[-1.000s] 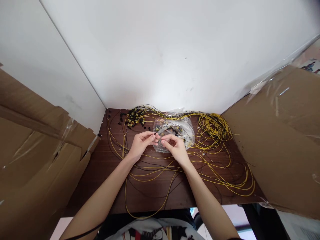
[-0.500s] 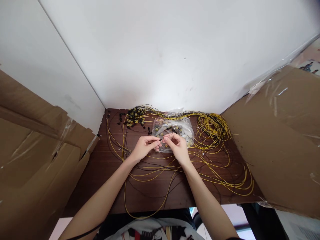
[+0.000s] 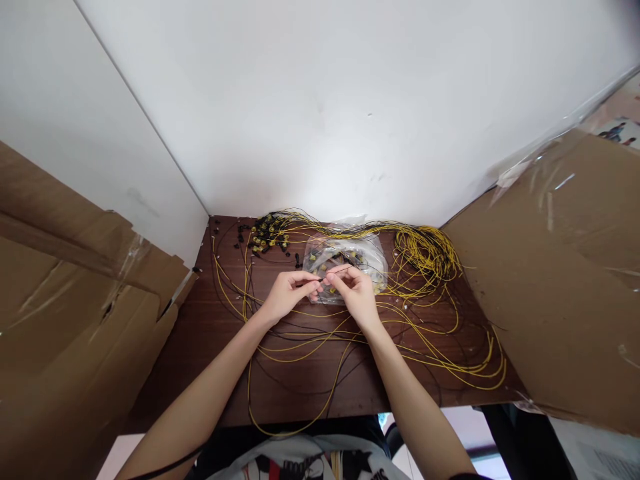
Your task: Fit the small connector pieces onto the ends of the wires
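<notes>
My left hand (image 3: 293,293) and my right hand (image 3: 354,291) meet fingertip to fingertip over a clear plastic bag (image 3: 379,261). Between the pinched fingers is a small black piece (image 3: 321,280), with what looks like a thin dark wire; its exact shape is too small to tell. Thumb and forefinger are closed on each hand. Small black and yellow parts show in the bag, partly hidden by my hands. Long yellow wires (image 3: 320,341) and black wires run across the table under my wrists.
Black and yellow connectors (image 3: 269,233) lie in a pile at the back left, their wires leading to a coiled yellow and black bundle (image 3: 427,257) at right. Cardboard panels (image 3: 565,267) flank the brown table (image 3: 200,360); a white wall (image 3: 320,120) closes the back.
</notes>
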`<state>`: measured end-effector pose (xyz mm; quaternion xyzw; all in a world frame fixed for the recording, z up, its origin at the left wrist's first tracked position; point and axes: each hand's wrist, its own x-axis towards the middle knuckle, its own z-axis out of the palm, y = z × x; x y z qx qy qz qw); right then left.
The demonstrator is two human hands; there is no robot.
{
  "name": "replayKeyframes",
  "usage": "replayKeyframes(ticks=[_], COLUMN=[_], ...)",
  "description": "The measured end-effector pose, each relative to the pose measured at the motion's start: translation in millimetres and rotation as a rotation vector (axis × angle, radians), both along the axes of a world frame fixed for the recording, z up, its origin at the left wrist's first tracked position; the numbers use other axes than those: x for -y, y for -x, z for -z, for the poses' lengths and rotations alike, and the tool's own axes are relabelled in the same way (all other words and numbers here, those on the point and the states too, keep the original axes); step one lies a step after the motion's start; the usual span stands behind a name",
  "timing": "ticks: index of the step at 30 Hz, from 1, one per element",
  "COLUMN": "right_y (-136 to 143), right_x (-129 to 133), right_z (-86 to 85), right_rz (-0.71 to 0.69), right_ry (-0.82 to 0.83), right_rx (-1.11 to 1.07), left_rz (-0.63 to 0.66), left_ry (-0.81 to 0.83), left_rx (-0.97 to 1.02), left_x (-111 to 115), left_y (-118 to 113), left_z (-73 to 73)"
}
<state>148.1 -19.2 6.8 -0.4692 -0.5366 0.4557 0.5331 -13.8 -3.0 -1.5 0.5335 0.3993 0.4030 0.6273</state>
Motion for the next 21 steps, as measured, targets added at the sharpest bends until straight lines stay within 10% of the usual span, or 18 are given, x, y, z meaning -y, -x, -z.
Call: replayKeyframes(ticks=[21], right_y=[-0.5], right_x=[0.2], right_z=[0.4], right_rz=[-0.022], right_ry=[0.067], right_rx=[-0.005], left_rz=[0.006], left_ry=[0.019], left_rx=[0.016], left_x=[0.0], left_y=[-0.8], left_z=[-0.8])
